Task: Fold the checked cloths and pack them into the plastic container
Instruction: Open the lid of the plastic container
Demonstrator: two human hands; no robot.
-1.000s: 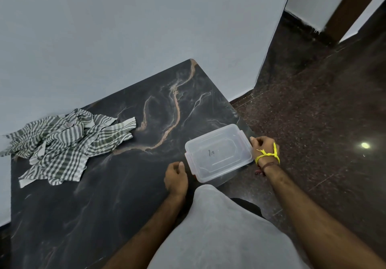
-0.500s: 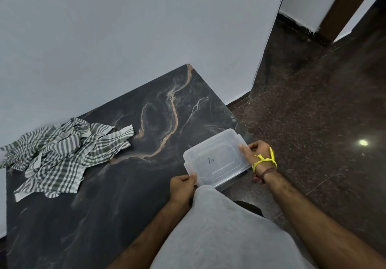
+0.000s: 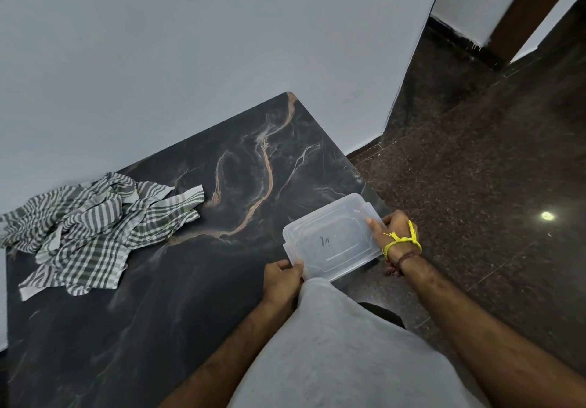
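While we look down from the head view, our left hand [image 3: 282,280] pinches the near-left corner of the plastic container [image 3: 333,238], lid on, and our right hand [image 3: 394,228] clamps its right end. Container sits at the marble table [image 3: 158,312] edge, 3 o'clock side. Checked cloths [image 3: 95,223] lie crumpled at 9 o'clock, well apart. Yellow thread [image 3: 402,239] wraps the right wrist.

Looks like a room in someone's home: plain white wall [image 3: 190,52], polished dark speckled stone floor [image 3: 475,169] reflecting a ceiling light, a brown door frame [image 3: 536,8] far right, and a black marble-look table [image 3: 158,296] pushed against the wall with crumpled checked cloths [image 3: 95,230] on it.
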